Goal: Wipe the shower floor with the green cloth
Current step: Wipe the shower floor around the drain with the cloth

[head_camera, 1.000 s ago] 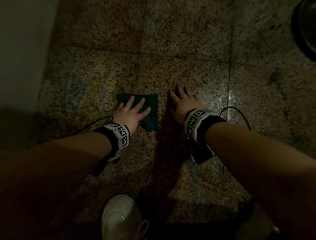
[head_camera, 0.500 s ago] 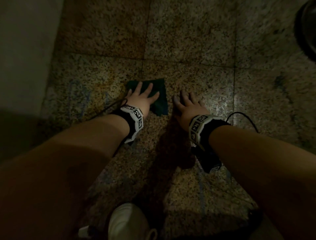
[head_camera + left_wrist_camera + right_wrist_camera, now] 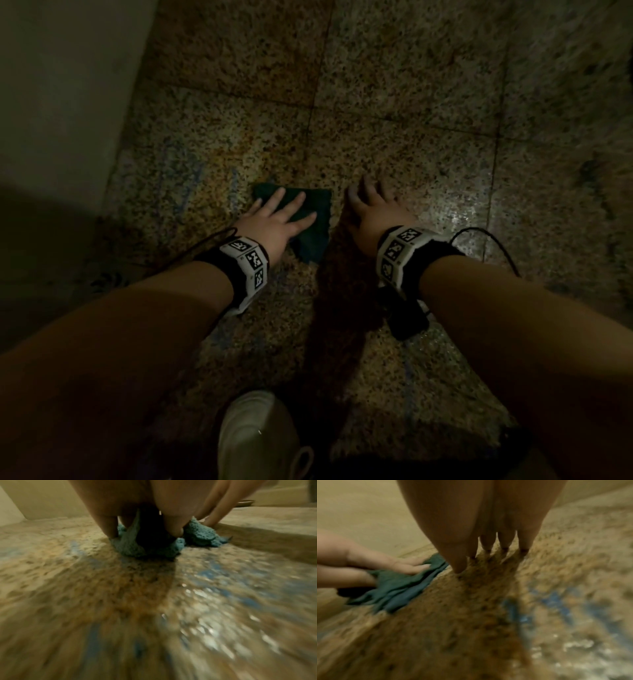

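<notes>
A dark green cloth [image 3: 313, 226] [image 3: 135, 547] [image 3: 399, 588] lies flat on the speckled stone shower floor [image 3: 394, 144]. My left hand [image 3: 277, 219] presses down on it with straight, spread fingers [image 3: 109, 527]. In the right wrist view the left hand's fingers [image 3: 409, 566] lie on top of the cloth. Just right of the cloth my right hand [image 3: 373, 209] rests on the bare floor, its fingertips [image 3: 505, 545] touching the tile, holding nothing.
A pale wall [image 3: 61, 96] runs along the left. Tile joints cross the floor [image 3: 315, 106]. Wet shine and bluish streaks mark the tiles [image 3: 214, 595]. My white shoe [image 3: 253, 438] stands near the bottom edge. A black cable [image 3: 493, 240] trails from the right wrist.
My left hand pushed the cloth away from me, then drew it back toward me over the floor. The right hand stays planted beside it.
</notes>
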`<state>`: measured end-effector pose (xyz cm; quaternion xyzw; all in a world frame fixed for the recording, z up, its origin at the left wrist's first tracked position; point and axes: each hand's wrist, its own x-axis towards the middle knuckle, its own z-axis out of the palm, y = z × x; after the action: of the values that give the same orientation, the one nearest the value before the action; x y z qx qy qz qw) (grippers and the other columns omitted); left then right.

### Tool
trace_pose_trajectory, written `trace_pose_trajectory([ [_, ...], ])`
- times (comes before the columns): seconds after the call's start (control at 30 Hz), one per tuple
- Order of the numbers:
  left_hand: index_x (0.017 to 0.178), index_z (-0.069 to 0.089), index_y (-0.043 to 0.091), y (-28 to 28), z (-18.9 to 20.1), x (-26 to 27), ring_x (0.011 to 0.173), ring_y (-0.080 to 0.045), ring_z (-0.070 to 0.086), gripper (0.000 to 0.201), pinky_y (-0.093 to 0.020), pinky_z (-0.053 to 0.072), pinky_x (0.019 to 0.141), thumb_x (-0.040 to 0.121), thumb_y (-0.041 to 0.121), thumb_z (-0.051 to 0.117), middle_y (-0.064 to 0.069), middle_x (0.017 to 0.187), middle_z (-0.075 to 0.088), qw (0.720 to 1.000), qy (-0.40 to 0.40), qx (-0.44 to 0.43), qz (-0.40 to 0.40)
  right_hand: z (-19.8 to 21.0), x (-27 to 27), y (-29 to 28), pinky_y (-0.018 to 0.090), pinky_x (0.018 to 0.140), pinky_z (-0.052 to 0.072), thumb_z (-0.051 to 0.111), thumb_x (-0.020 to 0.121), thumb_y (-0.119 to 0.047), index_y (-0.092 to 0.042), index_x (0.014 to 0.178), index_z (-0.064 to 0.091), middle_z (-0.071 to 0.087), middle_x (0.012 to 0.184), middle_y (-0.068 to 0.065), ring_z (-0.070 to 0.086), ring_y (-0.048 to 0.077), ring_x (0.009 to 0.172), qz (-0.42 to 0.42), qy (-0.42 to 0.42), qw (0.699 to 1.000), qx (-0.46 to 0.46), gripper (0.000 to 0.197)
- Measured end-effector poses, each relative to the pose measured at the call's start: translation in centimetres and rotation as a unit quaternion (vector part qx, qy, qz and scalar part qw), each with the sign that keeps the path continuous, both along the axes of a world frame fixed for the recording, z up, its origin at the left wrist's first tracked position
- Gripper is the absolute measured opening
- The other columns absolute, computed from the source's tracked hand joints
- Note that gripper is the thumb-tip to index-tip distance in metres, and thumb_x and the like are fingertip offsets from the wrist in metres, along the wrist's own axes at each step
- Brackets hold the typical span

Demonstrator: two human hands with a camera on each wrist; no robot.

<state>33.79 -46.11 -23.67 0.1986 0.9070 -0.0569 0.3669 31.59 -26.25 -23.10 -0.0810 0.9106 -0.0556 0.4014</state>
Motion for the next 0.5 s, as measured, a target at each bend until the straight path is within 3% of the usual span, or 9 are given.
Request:
trace_pose_trajectory([
  [0.23, 0.149, 0.000, 0.040, 0.8, 0.5, -3.2, 0.144, -0.026, -0.018, 0.083, -0.043, 0.000, 0.117, 0.093, -0.006, 0.040, 0.004, 0.156, -0.019, 0.996, 0.022, 0.027, 0.087, 0.0, 0.1, 0.2, 0.044, 0.117, -0.001, 0.039, 0.101, -0.024, -0.034, 0.150, -0.007, -0.023, 0.156, -0.003, -0.018, 0.025, 0.144, -0.002, -0.001, 1.000, 0.001, 0.068],
  [0.5, 0.148, -0.003, 0.041, -0.4, -0.2, 0.0, 0.143, -0.027, -0.021, 0.076, -0.044, 0.002, 0.117, 0.097, -0.003, 0.034, 0.006, 0.155, -0.025, 0.998, -0.008, -0.017, 0.068, 0.9, 0.1, -0.4, 0.046, 0.117, 0.003, 0.041, 0.098, -0.015, -0.031, 0.152, -0.003, -0.021, 0.157, -0.001, -0.015, 0.028, 0.145, -0.020, -0.008, 1.000, -0.011, 0.071],
])
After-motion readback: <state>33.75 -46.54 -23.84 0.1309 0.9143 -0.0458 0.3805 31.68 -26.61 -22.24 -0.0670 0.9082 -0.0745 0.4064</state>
